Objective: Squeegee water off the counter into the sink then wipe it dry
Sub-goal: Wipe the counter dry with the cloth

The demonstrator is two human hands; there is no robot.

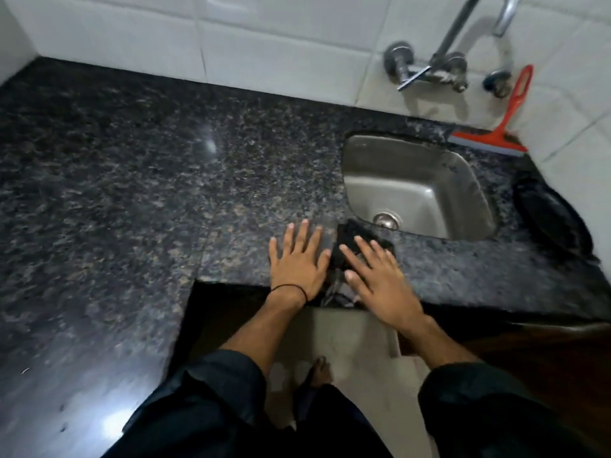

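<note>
Dark sleeves sit closest to the lens, with your forearms reaching out over the tabletop edge. Your left hand is flat on the granite, fingers spread, holding nothing. Your right hand is pressed flat, fingers open, on a dark cloth right at the sink's near corner, just beside the left. The red squeegee leans on the tiled wall behind the sink, well apart from both hands, under the tap.

Wall tap above, black plate far right.
</note>
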